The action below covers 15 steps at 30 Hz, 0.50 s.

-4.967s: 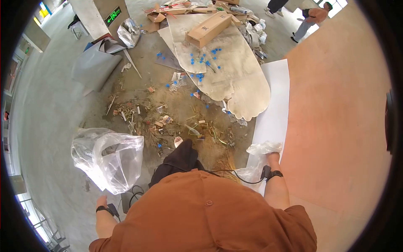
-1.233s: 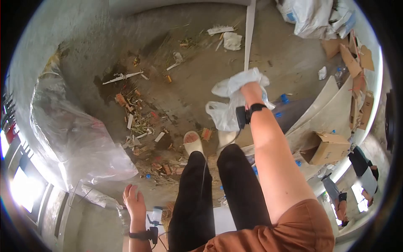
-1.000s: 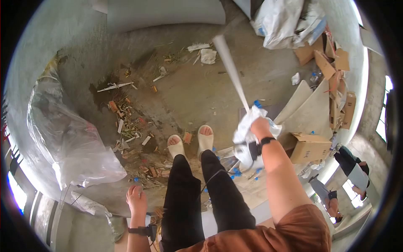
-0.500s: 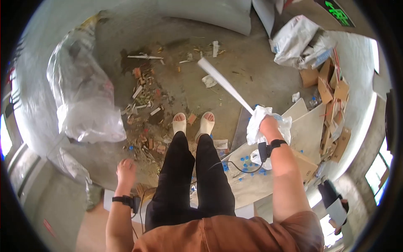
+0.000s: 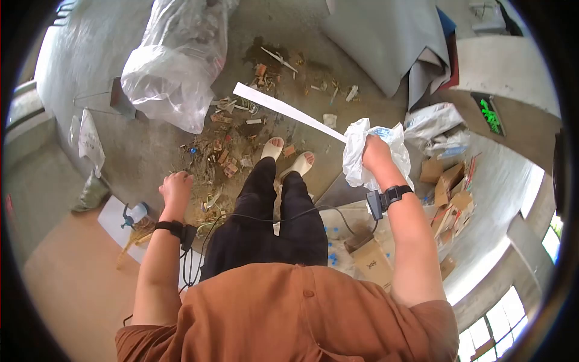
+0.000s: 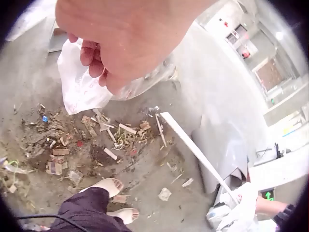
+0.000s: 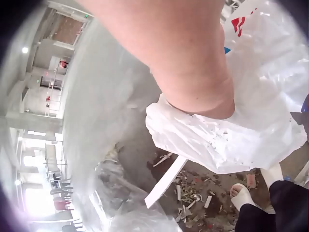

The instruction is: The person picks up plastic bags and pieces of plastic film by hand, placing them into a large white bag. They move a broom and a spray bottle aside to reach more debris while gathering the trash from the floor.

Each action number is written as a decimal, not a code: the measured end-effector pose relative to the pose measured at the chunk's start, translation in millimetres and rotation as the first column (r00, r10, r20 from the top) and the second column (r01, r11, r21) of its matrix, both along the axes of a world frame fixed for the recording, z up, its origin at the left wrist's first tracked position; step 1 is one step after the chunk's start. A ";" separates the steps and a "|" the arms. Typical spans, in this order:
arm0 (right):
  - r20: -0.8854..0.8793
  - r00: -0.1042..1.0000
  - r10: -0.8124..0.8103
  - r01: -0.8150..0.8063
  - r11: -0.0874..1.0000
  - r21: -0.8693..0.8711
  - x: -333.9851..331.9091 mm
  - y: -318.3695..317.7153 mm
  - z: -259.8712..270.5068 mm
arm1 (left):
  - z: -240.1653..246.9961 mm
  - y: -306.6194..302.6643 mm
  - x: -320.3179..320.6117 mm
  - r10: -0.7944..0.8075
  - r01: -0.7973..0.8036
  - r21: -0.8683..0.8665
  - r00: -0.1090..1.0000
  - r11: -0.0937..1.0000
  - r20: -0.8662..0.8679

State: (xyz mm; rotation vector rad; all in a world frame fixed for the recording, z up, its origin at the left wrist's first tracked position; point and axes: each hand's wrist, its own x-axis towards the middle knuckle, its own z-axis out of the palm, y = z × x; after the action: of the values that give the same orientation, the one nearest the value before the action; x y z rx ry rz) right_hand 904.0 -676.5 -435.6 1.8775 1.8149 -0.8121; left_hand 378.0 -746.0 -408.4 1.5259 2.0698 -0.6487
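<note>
A long white strip (image 5: 289,111) is gripped by my right hand (image 5: 377,154) at one end through a crumpled white plastic bag (image 5: 354,163). Its free end slants up and left above the floor. In the right wrist view the bag (image 7: 227,145) wraps the hand and hides its fingers, with the strip (image 7: 166,181) sticking out below. My left hand (image 5: 176,196) hangs empty at the left, fingers loosely bent; the left wrist view shows that hand (image 6: 130,43) holding nothing. A large clear plastic bag (image 5: 169,81) lies on the floor beyond it.
Wood scraps, straw and debris (image 5: 226,151) litter the floor before my feet. Grey sheets (image 5: 386,42) lie ahead, a white sack (image 5: 434,123) and cardboard pieces (image 5: 449,187) to the right. A cardboard box (image 5: 373,262) and blue caps are near my right side. A cable crosses my legs.
The head view has turned, so the clear bag and debris sit higher. Since about a second ago, the strip has swung from pointing ahead to pointing left. My left hand stays empty.
</note>
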 end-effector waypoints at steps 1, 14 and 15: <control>-0.029 0.999 0.031 -0.029 0.998 0.061 -8.4 12.3 16.7 | 4.3 1.7 2.3 0.061 -0.061 0.000 0.997 0.998 0.041; -0.111 0.942 0.318 -0.282 0.924 0.258 -112.1 23.9 152.0 | 51.6 64.0 152.0 -0.563 0.446 0.461 0.813 0.768 0.152; -0.102 0.941 0.322 -0.286 0.920 0.269 -114.3 18.6 153.5 | 57.6 63.4 146.9 -0.586 0.477 0.416 0.789 0.774 0.187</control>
State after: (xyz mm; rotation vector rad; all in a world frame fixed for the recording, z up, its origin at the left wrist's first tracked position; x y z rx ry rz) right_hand 789.7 -657.9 -282.1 1.6462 2.3235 -0.6447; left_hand 524.9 -682.5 -350.8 2.3070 1.5528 -0.1975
